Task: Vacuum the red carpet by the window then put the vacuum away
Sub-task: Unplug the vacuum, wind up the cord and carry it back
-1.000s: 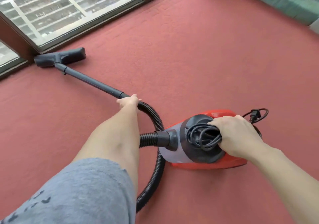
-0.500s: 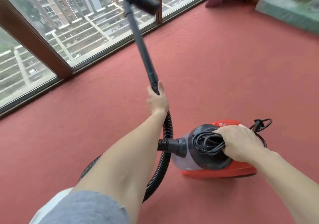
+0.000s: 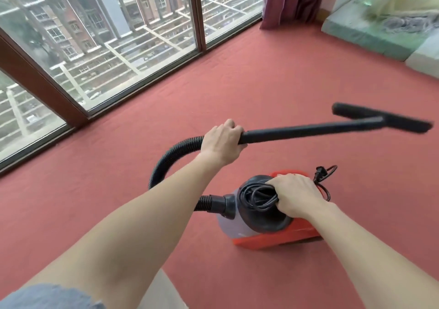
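We see the wand (image 3: 308,131) swung off the window (image 3: 107,35) side. A second ago its floor head (image 3: 382,120) lay on the red carpet (image 3: 118,166) by the glass, then it pointed up. Now it hangs roughly level out to the right, clear of the floor. Our left hand (image 3: 222,139) is wrapped round the wand where the hose (image 3: 171,151) joins. Our right hand (image 3: 294,195) still grips the coiled cord (image 3: 256,197) on top of the red vacuum (image 3: 273,235), which sits on the carpet just ahead of us. The plug (image 3: 319,174) is loose, so we judge the vacuuming done and the putting away starting.
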